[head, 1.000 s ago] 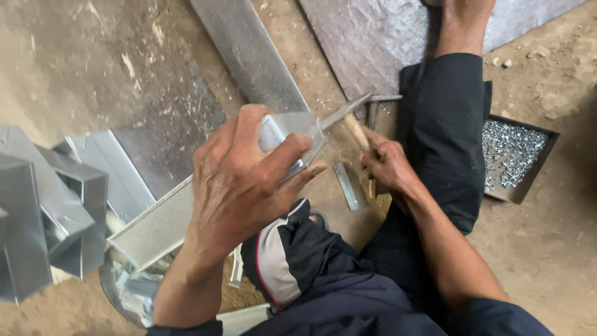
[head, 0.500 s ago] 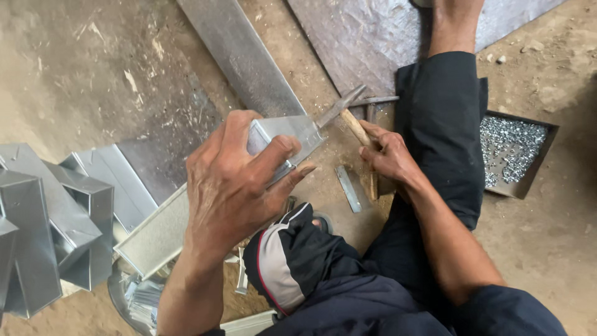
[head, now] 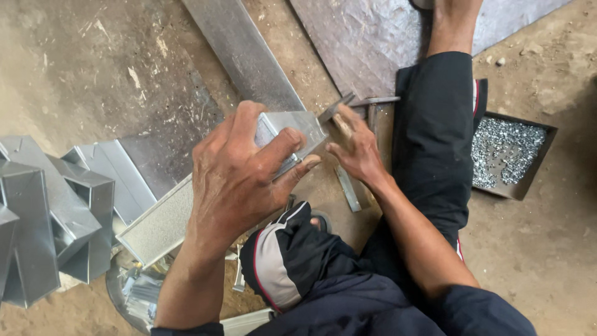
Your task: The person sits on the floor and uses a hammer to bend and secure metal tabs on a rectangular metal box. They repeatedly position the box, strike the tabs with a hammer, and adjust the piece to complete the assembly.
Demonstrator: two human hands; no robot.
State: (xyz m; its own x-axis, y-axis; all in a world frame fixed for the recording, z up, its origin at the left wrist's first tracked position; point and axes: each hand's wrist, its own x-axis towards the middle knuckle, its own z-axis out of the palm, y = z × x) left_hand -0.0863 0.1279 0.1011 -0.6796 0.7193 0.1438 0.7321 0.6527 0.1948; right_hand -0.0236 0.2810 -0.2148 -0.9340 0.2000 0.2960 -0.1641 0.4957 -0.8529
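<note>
Left hand [head: 239, 171] clamped on sheet-metal channel [head: 161, 227], right hand [head: 357, 149] half-open w/ fingers resting on hammer handle [head: 342, 126]; rivet tray [head: 510, 155] beyond right, folded ducts [head: 50, 211] left.

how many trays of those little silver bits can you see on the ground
1. The dark tray of small silver pieces sits on the dirt at the right, just beyond the person's dark trouser leg, which covers its near edge. Others may lie outside the view.

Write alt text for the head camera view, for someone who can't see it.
The left hand grips a long rectangular sheet-metal channel while the right hand rests by a wooden-handled hammer at its end. The person sits on dirt ground; folded metal pieces lie left, a tray of small metal bits right.
</note>
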